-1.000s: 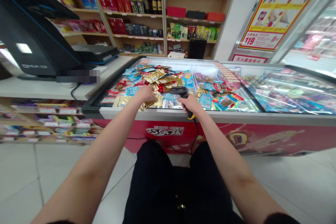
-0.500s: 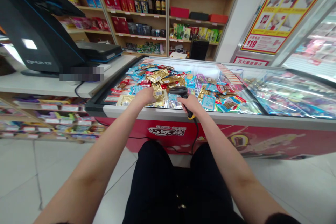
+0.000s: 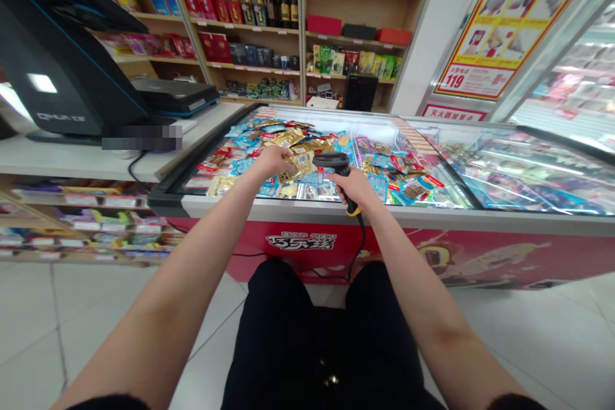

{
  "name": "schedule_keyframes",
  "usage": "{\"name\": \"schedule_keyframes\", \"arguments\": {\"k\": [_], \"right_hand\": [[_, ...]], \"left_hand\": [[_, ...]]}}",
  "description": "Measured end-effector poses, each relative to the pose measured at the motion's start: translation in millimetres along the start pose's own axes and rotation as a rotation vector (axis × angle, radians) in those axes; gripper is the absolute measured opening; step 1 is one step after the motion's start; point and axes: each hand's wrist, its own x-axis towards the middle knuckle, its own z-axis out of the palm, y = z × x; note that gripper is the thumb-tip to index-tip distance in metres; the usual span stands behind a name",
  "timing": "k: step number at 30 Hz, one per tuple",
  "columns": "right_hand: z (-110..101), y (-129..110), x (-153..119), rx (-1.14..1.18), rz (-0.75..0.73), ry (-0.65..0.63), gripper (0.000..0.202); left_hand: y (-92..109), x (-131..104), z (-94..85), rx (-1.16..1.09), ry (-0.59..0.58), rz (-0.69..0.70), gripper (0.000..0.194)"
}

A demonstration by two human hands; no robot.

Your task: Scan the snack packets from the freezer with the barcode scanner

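My left hand (image 3: 275, 161) is closed on a gold packet (image 3: 298, 166) at the near side of a pile of snack packets (image 3: 288, 136) on the glass top of a chest freezer. Gold, blue and red wrappers make up the pile. In my right hand (image 3: 354, 187) is a black barcode scanner (image 3: 331, 160) with a yellow-tipped handle, its head turned left toward the gold packet. A smaller group of packets (image 3: 408, 182) lies to the right of the scanner.
The freezer's front rim (image 3: 408, 213) runs across in front of me. A counter (image 3: 144, 163) with a black terminal (image 3: 72, 70) stands at the left. The scanner's cable (image 3: 358, 250) hangs down the front. Stocked shelves (image 3: 257, 29) are behind.
My left hand has moved slightly up, and the gold packet now shows in its fingers, raised near the scanner head. The camera view has shifted a little.
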Motion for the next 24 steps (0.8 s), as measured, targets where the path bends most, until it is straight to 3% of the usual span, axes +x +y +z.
{"name": "schedule_keyframes", "arguments": {"k": [8,24], "right_hand": [[-10,4,-2,-0.019,-0.033,-0.014,0.03],[-30,3,-9,0.016,-0.025,-0.003,0.026]], "left_hand": [[9,8,9.2,-0.005,0.022,0.025,0.037],[37,13,17.3,0.049,0.014,0.059,0.033]]}}
